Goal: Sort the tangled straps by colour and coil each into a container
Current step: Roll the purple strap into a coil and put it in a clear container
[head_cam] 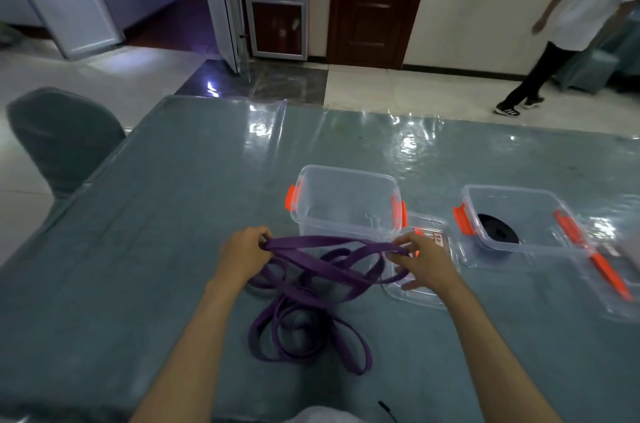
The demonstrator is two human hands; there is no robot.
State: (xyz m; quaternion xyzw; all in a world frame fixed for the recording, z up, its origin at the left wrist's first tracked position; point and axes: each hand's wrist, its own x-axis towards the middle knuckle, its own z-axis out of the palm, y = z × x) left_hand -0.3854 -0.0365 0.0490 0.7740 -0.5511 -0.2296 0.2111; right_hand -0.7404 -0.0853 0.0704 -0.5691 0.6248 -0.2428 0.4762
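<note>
Both hands work at the near edge of the table. The left hand pinches one end of a raised span of purple strap; the right hand pinches the other end, thumb and fingertips closed on the webbing. Held apart this way, the span is kept taut, likely to draw loops free of the tangle before coiling. The rest of the strap lies in loose loops on the table between the forearms. An empty clear container stands just behind the hands (well placed to receive the coil). A second container, to the right, already holds a coiled black strap. A lid lies under the right hand.
</note>
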